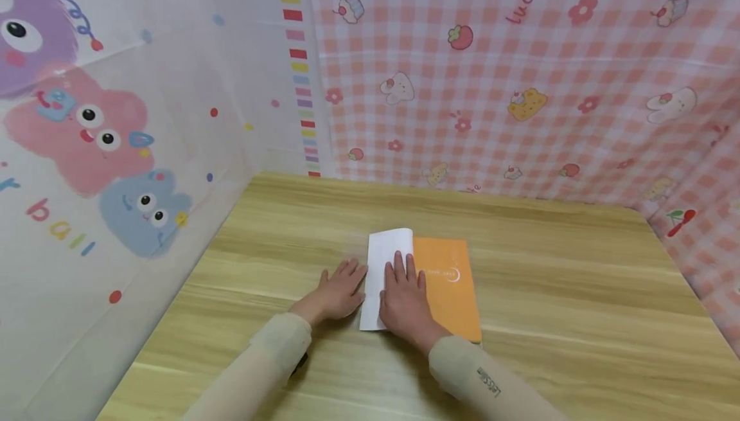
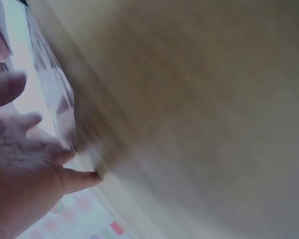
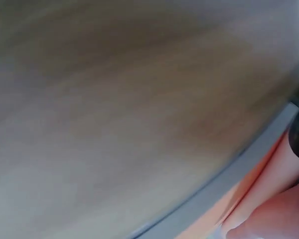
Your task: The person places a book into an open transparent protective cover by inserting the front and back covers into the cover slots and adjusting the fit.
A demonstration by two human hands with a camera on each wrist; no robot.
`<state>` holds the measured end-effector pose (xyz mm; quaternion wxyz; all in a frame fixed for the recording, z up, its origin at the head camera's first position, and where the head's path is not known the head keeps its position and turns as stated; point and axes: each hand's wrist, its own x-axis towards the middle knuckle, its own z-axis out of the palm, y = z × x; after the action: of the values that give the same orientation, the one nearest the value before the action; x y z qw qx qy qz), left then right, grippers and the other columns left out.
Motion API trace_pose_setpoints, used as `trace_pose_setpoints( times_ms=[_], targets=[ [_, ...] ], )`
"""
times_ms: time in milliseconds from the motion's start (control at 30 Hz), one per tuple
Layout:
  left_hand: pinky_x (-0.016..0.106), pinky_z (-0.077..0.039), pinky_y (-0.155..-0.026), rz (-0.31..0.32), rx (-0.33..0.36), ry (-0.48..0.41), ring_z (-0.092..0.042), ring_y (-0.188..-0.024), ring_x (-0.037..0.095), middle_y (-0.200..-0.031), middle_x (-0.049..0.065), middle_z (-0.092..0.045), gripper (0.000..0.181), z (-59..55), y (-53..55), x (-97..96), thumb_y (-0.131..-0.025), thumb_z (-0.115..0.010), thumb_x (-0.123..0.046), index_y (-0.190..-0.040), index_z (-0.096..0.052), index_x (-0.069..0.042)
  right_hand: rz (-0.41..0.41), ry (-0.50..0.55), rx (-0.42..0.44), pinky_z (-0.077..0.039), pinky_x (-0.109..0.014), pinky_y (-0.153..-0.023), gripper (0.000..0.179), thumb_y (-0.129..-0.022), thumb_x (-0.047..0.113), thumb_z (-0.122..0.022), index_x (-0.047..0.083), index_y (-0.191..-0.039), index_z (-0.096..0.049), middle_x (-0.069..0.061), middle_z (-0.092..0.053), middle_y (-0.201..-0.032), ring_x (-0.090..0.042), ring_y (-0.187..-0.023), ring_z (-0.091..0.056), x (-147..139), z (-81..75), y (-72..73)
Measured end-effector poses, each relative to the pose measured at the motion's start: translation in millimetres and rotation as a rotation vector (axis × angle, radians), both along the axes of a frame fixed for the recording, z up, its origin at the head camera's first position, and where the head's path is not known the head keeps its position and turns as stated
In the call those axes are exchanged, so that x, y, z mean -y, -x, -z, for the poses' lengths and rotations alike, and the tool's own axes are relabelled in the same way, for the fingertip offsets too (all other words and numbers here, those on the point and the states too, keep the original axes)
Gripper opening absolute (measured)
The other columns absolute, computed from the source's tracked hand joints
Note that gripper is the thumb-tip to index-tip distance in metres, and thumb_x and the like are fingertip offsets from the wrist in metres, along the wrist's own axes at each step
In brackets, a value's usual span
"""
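An orange book (image 1: pixel 451 305) with small white print lies on the wooden table. Over its left part lies a white page (image 1: pixel 378 254), its top right corner rounded. My right hand (image 1: pixel 405 295) rests on the white page with fingers spread and pointing away from me. My left hand (image 1: pixel 341 289) lies palm down at the page's left edge, fingers straight. A shiny clear film (image 2: pixel 55 84) shows along that edge in the left wrist view. In the right wrist view, the book's pale edge runs beside part of my right hand (image 3: pixel 274 214).
The wood-grain table (image 1: pixel 578 292) extends around the book. A white cartoon cloth (image 1: pixel 173 87) hangs on the left, and a pink checked cloth (image 1: pixel 497 61) hangs behind the table's far edge. Beige sleeves (image 1: pixel 248 369) cover both forearms.
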<state>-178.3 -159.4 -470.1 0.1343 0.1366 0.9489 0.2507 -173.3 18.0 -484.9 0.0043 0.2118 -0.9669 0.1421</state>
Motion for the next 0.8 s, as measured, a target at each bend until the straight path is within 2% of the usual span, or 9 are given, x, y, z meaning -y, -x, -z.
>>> trace_pose_setpoints(
  times_ms=[67, 167, 233, 333, 467, 533, 633, 700, 800],
  targets=[
    [0.064, -0.010, -0.115, -0.046, -0.015, -0.098, -0.007, -0.148, 0.043, -0.157, 0.031, -0.022, 0.056, 0.1, 1.1, 3.2, -0.100, -0.051, -0.015, -0.149, -0.036, 0.006, 0.018, 0.012, 0.033, -0.018, -0.065, -0.112, 0.056, -0.101, 0.020, -0.050, -0.007, -0.148, -0.038, -0.026, -0.020, -0.160, -0.045, -0.147, -0.011, 2, -1.6, -0.1],
    [0.060, -0.011, -0.116, -0.159, -0.004, -0.297, -0.003, -0.147, 0.048, -0.156, 0.036, -0.015, 0.056, -4.2, 4.2, 8.5, -0.098, -0.051, -0.012, -0.148, -0.036, 0.008, 0.044, 0.074, 0.079, -0.015, -0.064, -0.114, 0.057, -0.101, 0.020, -0.048, -0.006, -0.150, -0.034, -0.026, -0.015, -0.161, -0.044, -0.148, -0.006, 3, -3.3, 0.4],
    [0.060, -0.015, -0.115, -0.237, 0.027, -0.409, -0.012, -0.145, 0.049, -0.154, 0.036, -0.019, 0.056, -8.8, 8.3, 11.2, -0.097, -0.051, -0.011, -0.148, -0.036, 0.008, 0.054, 0.137, 0.089, -0.015, -0.062, -0.114, 0.057, -0.101, 0.018, -0.047, -0.008, -0.150, -0.032, -0.027, -0.014, -0.161, -0.044, -0.148, -0.004, 3, -3.2, 0.3],
    [0.059, -0.025, -0.113, -0.348, 0.114, -0.568, -0.028, -0.139, 0.049, -0.152, 0.037, -0.023, 0.059, -14.0, 13.9, 13.3, -0.097, -0.051, -0.011, -0.149, -0.031, 0.008, 0.047, 0.243, 0.092, -0.012, -0.058, -0.117, 0.058, -0.101, 0.014, -0.046, -0.011, -0.150, -0.029, -0.030, -0.012, -0.160, -0.044, -0.148, -0.003, 1, -1.2, -0.6],
    [0.056, -0.037, -0.106, -0.490, 0.224, -0.675, -0.040, -0.132, 0.047, -0.151, 0.035, -0.028, 0.066, -14.8, 18.9, 13.2, -0.099, -0.050, -0.016, -0.152, -0.019, 0.008, 0.041, 0.378, 0.100, -0.008, -0.053, -0.119, 0.059, -0.101, 0.012, -0.043, -0.015, -0.150, -0.023, -0.032, -0.008, -0.159, -0.043, -0.149, -0.002, -3, 2.5, -2.6],
    [0.051, -0.048, -0.096, -0.540, 0.256, -0.719, -0.052, -0.119, 0.042, -0.142, 0.034, -0.040, 0.064, -14.2, 20.3, 12.5, -0.099, -0.052, -0.018, -0.150, -0.023, 0.008, 0.053, 0.436, 0.112, -0.008, -0.053, -0.119, 0.060, -0.101, 0.012, -0.042, -0.014, -0.150, -0.021, -0.031, -0.006, -0.160, -0.043, -0.149, -0.001, -4, 3.3, -4.4],
    [0.035, -0.055, -0.073, -0.555, 0.319, -0.811, -0.061, -0.087, 0.025, -0.111, 0.021, -0.061, 0.046, -12.8, 21.9, 11.0, -0.097, -0.058, -0.015, -0.134, -0.045, 0.010, 0.073, 0.508, 0.125, -0.009, -0.054, -0.118, 0.060, -0.101, 0.012, -0.042, -0.013, -0.151, -0.020, -0.030, -0.004, -0.161, -0.042, -0.149, -0.001, -5, 3.3, -6.8],
    [0.026, -0.052, -0.061, -0.527, 0.354, -0.891, -0.059, -0.069, 0.016, -0.087, 0.012, -0.064, 0.027, -12.2, 22.5, 9.9, -0.095, -0.061, -0.007, -0.115, -0.057, 0.011, 0.086, 0.538, 0.140, -0.008, -0.054, -0.118, 0.060, -0.102, 0.012, -0.042, -0.011, -0.152, -0.019, -0.029, -0.001, -0.161, -0.042, -0.149, 0.000, -4, 2.0, -8.0],
    [0.021, -0.051, -0.059, -0.468, 0.398, -0.975, -0.058, -0.063, 0.011, -0.075, 0.004, -0.064, 0.015, -12.3, 22.9, 6.9, -0.092, -0.063, 0.002, -0.104, -0.061, 0.011, 0.100, 0.562, 0.163, -0.007, -0.053, -0.119, 0.060, -0.103, 0.013, -0.041, -0.010, -0.153, -0.018, -0.028, 0.002, -0.162, -0.042, -0.149, 0.001, -3, -0.9, -8.4]
  ],
)
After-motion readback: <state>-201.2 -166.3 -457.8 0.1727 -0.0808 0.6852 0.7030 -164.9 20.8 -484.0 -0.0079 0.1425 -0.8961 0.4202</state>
